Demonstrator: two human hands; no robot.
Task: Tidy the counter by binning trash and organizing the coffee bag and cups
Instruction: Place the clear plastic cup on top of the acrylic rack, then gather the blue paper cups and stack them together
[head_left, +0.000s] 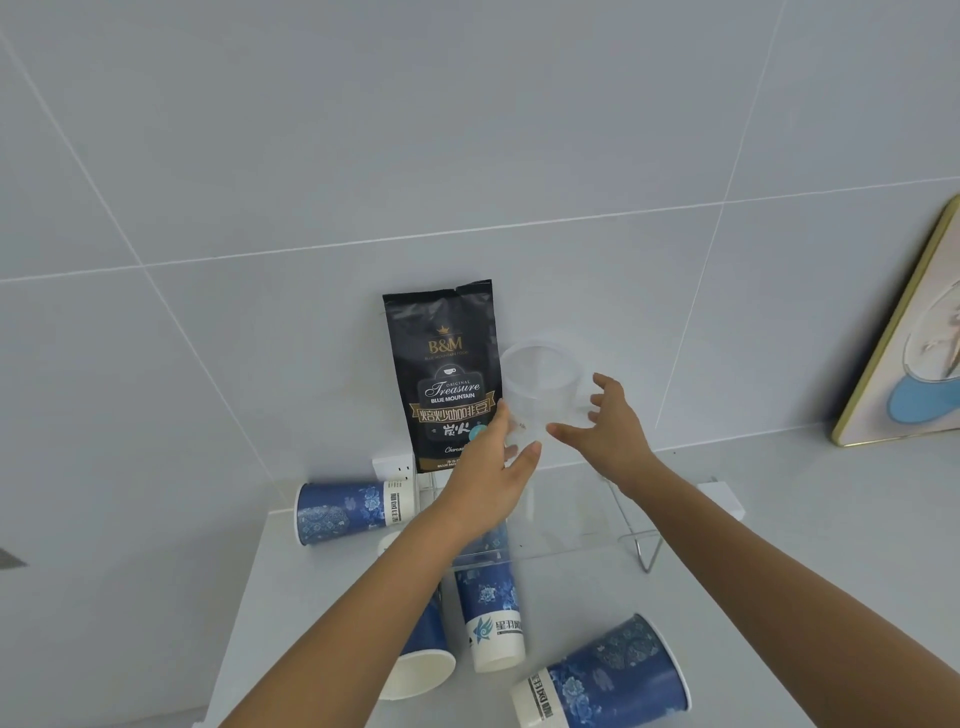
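Beside the upright coffee bag (442, 374), the left hand (496, 467) clasps a clear plastic cup (540, 395); the right hand (605, 426), fingers spread, steadies its placing.

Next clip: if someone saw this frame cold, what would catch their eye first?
Probably the black coffee bag standing upright against the tiled wall, mid-frame. Right beside it, the left hand and right hand reach for a clear plastic cup. Below, blue patterned paper cups lie tipped over across the white counter.
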